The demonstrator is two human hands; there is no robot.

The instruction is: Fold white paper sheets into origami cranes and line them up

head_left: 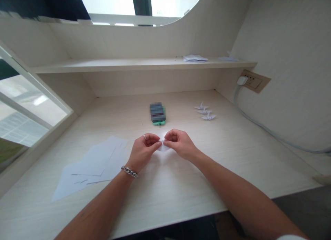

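Note:
Both my hands meet at the middle of the pale wooden desk (232, 153). My left hand (144, 148), with a ring and a chain bracelet, pinches one side of a small folded white paper (163, 147). My right hand (179, 142) pinches the other side of the same paper with curled fingers. The paper is mostly hidden between my fingertips. Loose white sheets (90, 167) lie spread on the desk to the left of my left hand.
A phone in a green case (157, 114) lies behind my hands. Three small folded paper cranes (205, 111) sit at the back right. A shelf (116, 64) holds folded paper (194, 58). A wall socket (252, 80) with a cable (271, 131) is on the right wall.

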